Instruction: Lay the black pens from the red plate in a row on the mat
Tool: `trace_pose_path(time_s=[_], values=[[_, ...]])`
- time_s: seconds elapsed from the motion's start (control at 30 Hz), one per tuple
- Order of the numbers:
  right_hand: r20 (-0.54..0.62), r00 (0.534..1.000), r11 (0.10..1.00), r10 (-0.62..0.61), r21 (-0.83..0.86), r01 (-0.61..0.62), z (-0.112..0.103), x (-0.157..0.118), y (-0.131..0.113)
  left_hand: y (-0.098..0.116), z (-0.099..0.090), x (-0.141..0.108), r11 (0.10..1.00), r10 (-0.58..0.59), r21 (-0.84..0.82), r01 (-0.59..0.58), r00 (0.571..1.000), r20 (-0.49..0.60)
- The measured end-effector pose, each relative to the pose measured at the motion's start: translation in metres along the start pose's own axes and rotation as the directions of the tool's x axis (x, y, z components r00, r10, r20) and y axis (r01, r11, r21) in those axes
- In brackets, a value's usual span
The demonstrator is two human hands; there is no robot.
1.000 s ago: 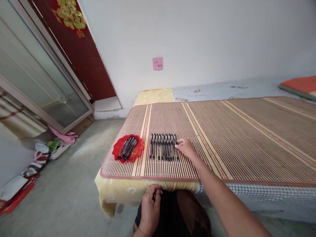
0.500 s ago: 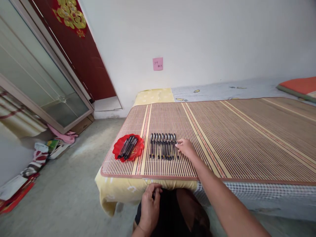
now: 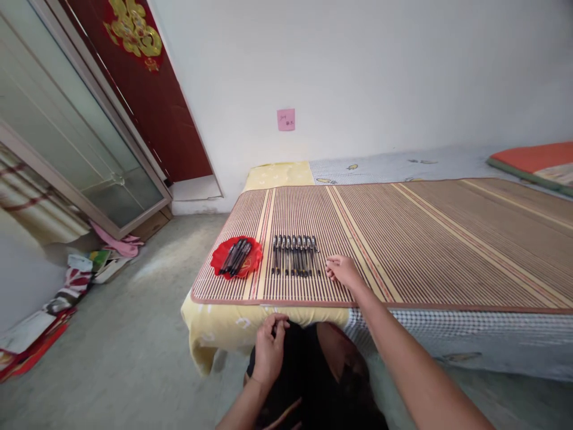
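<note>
Several black-capped pens (image 3: 295,255) lie side by side in a row on the striped mat (image 3: 313,209), their length running away from me. To the left of the row, a red scalloped plate (image 3: 215,258) holds more black pens (image 3: 236,257) in a pile. My right hand (image 3: 341,270) is just right of the last pen, apart from it, with its fingers curled and nothing seen in them. Near the bed's front edge, above my lap, my left hand (image 3: 270,346) has its fingers bent; whether something small is between them cannot be made out.
The mat covers a bed with a yellow and checked sheet (image 3: 224,319). An orange cushion (image 3: 537,158) lies at the back right. Books and cloths (image 3: 67,298) are on the floor at the left, near a glass-panelled door (image 3: 89,131). A pink note (image 3: 286,119) is on the wall.
My right hand has moved off the rightmost pen, a little to the right. My left hand stays near the bed edge. The view has shifted slightly.
</note>
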State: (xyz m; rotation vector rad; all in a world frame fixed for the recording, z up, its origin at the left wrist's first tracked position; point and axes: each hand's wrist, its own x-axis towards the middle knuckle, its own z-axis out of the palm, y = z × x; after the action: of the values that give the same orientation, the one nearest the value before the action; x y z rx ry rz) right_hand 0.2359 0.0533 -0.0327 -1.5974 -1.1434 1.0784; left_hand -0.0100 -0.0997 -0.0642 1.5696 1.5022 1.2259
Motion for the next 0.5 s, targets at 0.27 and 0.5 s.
trace_pose_path(time_s=[0.27,0.5], values=[[0.120,0.985,0.990,-0.127,0.075,0.119,-0.052,-0.099,0.023,0.010,-0.058,-0.021,0.997,-0.073,-0.039,0.070,0.995,-0.062],[-0.035,0.986,0.948,-0.162,-0.282,0.146,-0.117,-0.173,0.081,-0.024,-0.135,-0.030,0.917,0.023,0.394,0.062,0.978,-0.208]])
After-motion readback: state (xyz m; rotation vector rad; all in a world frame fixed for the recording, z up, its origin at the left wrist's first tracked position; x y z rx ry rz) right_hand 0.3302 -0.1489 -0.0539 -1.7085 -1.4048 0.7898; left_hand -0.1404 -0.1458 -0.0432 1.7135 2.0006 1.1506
